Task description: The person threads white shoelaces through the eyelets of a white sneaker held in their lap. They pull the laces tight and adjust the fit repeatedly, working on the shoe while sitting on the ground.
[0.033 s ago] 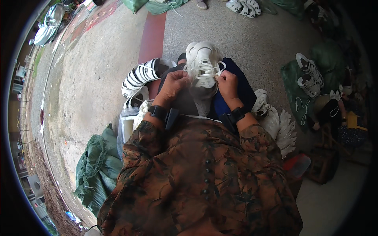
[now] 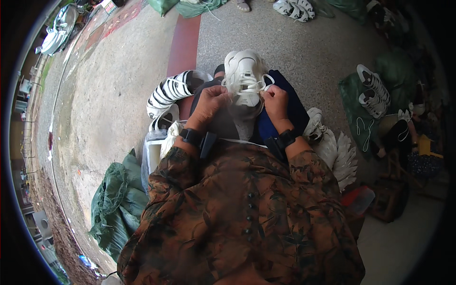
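Left: the left hand [image 2: 209, 103] has thumb and fingertips pinched together, apparently on the white shoelace [image 2: 249, 81], beside the left flank of the white sneaker [image 2: 248, 64]. The contact is small and partly hidden; an uneven pull could let the strand slip out.

Centre: the sneaker rests at the far edge of the lap [image 2: 222, 124], between both hands. Support is only cloth and legs, so it could twist or slide off that edge if one side is tugged harder or the knees part.

Right: the right hand [image 2: 275, 102] grasps the lace with bent fingers at the opposite flank. A loose loop stands just above them; it could catch on a finger and tangle.

Surroundings, left to right: a green sack [image 2: 111, 204] lies low on the floor. Black-and-white striped sneakers [image 2: 166, 93] stand near the lap's left edge, with a white lace bundle [image 2: 171, 137] nearer the body; both crowd the left elbow's side. A dark blue cloth [image 2: 290, 104] lies along the lap's right edge, its folds possibly in the right wrist's way. Beyond it sit more white shoes [image 2: 313, 124]. Farther right, white-and-black sneakers [image 2: 375, 95] rest on another green sack [image 2: 347, 95], well clear.
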